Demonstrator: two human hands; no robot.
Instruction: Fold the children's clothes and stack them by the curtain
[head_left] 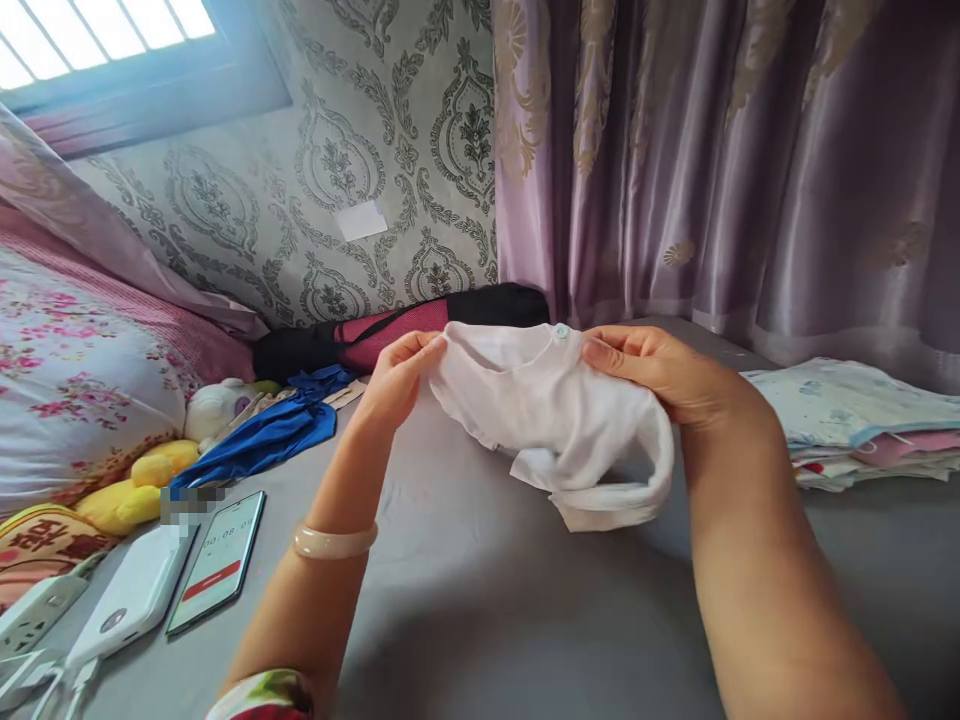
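Note:
A small white garment (pixel 540 410) with a round neckline hangs between my hands above the grey sheet (pixel 465 600). It looks like a baby shirt, with a button (pixel 561 332) near the right end of the neckline. My left hand (pixel 401 375) pinches its upper left corner between thumb and fingers. At the upper right, beside the button, my right hand (pixel 652 365) grips the cloth. The lower part droops in folds, and a strip loops down on the right under my right hand.
Folded clothes (pixel 855 410) lie stacked at the right. On the left are a phone (pixel 217 562) showing a timer, a white power bank (pixel 135 590), a power strip (pixel 37 615), blue cloth (pixel 262 440) and soft toys (pixel 217 410). A black-and-pink bag (pixel 390 330) rests along the wall.

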